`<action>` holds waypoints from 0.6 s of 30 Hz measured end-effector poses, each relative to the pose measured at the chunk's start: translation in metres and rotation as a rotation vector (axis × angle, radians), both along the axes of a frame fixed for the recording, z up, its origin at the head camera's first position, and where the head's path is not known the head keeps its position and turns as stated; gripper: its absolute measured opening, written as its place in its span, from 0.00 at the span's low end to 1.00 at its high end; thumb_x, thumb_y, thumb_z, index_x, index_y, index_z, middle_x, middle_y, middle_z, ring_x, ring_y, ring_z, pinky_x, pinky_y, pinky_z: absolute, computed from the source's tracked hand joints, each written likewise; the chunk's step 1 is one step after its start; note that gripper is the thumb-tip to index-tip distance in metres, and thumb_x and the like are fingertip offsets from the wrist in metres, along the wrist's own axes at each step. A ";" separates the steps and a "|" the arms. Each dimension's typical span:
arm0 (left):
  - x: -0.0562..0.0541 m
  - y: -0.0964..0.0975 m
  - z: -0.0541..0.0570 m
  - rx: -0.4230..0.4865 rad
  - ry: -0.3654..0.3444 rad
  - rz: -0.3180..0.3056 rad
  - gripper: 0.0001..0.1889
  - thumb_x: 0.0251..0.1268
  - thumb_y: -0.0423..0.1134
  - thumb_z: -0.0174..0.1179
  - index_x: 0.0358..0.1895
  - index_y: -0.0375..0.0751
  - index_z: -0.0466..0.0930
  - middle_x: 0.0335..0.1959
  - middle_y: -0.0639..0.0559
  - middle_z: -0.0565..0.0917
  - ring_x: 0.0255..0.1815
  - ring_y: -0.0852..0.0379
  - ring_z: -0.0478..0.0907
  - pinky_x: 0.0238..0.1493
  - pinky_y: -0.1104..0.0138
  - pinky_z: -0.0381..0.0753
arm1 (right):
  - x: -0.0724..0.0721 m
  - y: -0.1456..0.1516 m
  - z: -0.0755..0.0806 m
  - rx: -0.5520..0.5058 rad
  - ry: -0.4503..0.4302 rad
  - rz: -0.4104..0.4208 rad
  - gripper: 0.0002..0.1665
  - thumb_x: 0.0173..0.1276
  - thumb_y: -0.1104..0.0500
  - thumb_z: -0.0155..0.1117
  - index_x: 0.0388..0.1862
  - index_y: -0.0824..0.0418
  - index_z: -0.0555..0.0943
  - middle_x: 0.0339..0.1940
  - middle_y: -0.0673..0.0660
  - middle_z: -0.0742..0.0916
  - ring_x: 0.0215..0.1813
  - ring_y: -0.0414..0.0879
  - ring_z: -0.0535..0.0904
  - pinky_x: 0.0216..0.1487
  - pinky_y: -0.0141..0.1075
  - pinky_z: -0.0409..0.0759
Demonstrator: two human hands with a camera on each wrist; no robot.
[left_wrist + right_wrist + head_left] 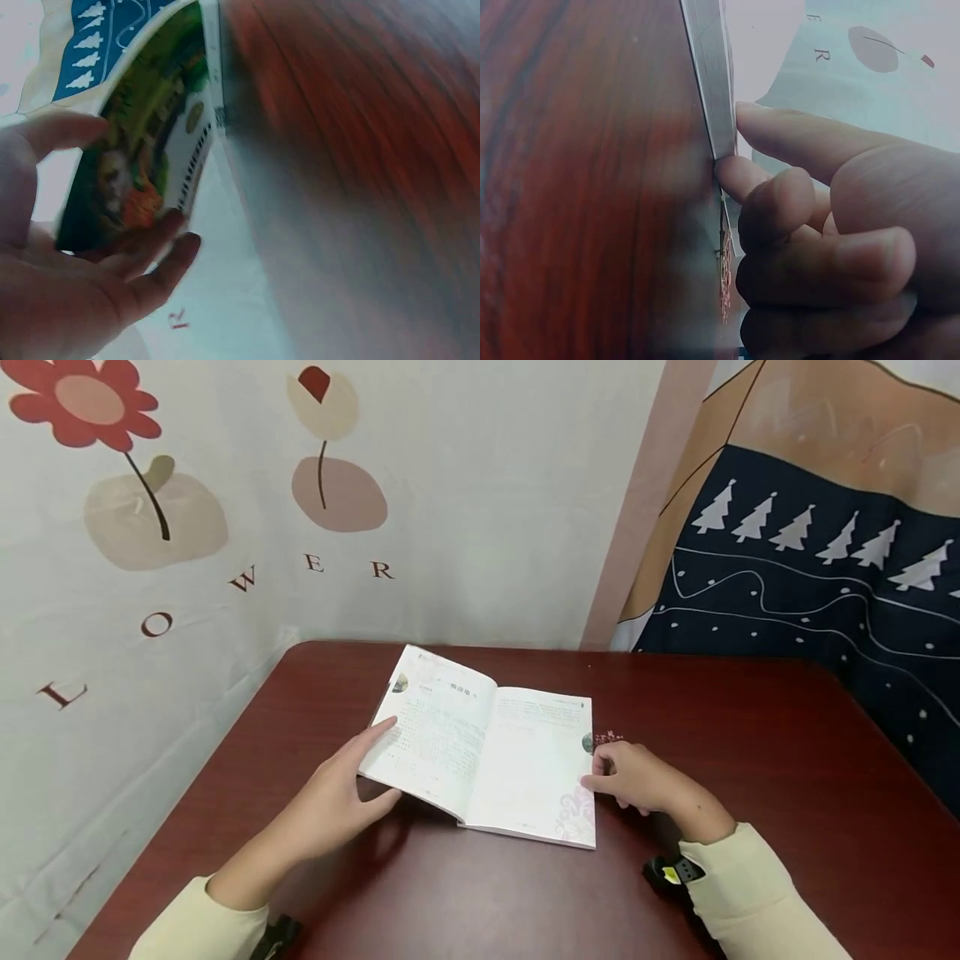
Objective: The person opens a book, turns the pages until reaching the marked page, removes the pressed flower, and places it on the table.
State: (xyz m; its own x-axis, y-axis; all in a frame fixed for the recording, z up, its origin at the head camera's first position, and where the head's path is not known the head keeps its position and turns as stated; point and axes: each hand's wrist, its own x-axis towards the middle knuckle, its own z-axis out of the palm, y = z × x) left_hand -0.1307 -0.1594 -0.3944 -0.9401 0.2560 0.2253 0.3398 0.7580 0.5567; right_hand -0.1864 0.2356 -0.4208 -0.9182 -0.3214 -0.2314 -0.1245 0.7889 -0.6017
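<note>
An open book [525, 760] lies on the dark red table, its left half raised and tilted. My left hand [337, 793] holds that half at its outer edge, one finger over the printed page and the thumb by the lower corner. From the left wrist view, the colourful cover [150, 150] shows between the digits of the left hand [90, 277]. At the right edge my right hand [637, 777] pinches the book between thumb and forefinger, other fingers curled. A red lacy ornament [607, 738] sticks out beside this hand, seen also low in the right wrist view.
The wooden table [735, 718] reaches back to a pale wall hanging [480, 510] with flowers and letters. On the right hangs a dark blue cloth [795, 585] with white trees. A black wrist strap [663, 872] sits by the right sleeve [757, 893].
</note>
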 end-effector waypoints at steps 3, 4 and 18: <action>0.002 0.001 0.002 0.018 0.048 0.006 0.42 0.61 0.37 0.66 0.78 0.53 0.57 0.75 0.50 0.68 0.74 0.47 0.68 0.68 0.48 0.70 | 0.000 -0.001 0.002 0.005 0.000 -0.004 0.12 0.68 0.53 0.68 0.30 0.55 0.76 0.10 0.51 0.74 0.09 0.41 0.62 0.12 0.29 0.66; 0.002 0.002 0.003 0.019 0.072 0.006 0.40 0.62 0.36 0.64 0.78 0.53 0.59 0.74 0.51 0.69 0.73 0.49 0.70 0.68 0.50 0.71 | 0.000 -0.001 0.002 0.005 -0.006 -0.008 0.12 0.68 0.53 0.68 0.30 0.55 0.76 0.10 0.51 0.74 0.09 0.41 0.62 0.12 0.29 0.66; -0.006 0.045 0.009 0.260 0.242 -0.036 0.50 0.60 0.33 0.67 0.81 0.56 0.45 0.65 0.43 0.80 0.61 0.50 0.82 0.52 0.56 0.81 | 0.001 -0.004 0.003 0.016 -0.006 -0.029 0.12 0.68 0.53 0.68 0.29 0.55 0.75 0.09 0.51 0.73 0.09 0.41 0.62 0.11 0.29 0.65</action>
State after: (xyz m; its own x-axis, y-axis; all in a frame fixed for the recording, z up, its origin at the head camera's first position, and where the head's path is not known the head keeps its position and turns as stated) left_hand -0.1371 -0.1142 -0.3853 -0.8428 0.1927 0.5025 0.5093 0.5871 0.6292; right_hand -0.1849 0.2318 -0.4174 -0.9256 -0.2913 -0.2418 -0.0982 0.8016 -0.5897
